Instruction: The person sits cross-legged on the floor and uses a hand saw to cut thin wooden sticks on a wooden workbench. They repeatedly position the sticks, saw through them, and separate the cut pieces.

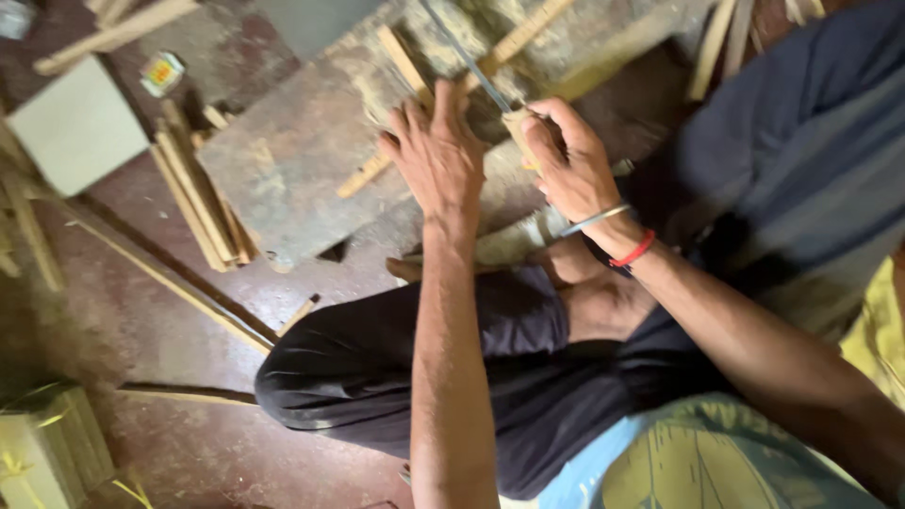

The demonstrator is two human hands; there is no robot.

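The left hand (438,155) lies palm down, fingers spread flat, pressing a thin wooden strip (405,141) against a worn grey slab (283,160) that rests on the floor. The strip runs slantwise under the palm, one end showing by the slab's lower part and the other rising toward the top of the view. Just beside it, the right hand (566,160) has its fingers curled tight around the pale wooden handle (517,127) of a saw, whose narrow metal blade (462,52) slants up and away over the slab, close to the left fingertips. A second wooden strip (523,33) crosses the first near the blade. The right wrist carries a metal bangle (594,220) and a red thread band (633,251).

The person sits low, a knee in dark cloth (377,358) bent under the arms. On the reddish floor (123,311) to the left of the slab lies a bundle of wooden sticks (193,193), with a long thin stick (170,273) slanting below it. Farther left a pale square board (80,123) lies flat, and a small colourful box (162,73) sits near it
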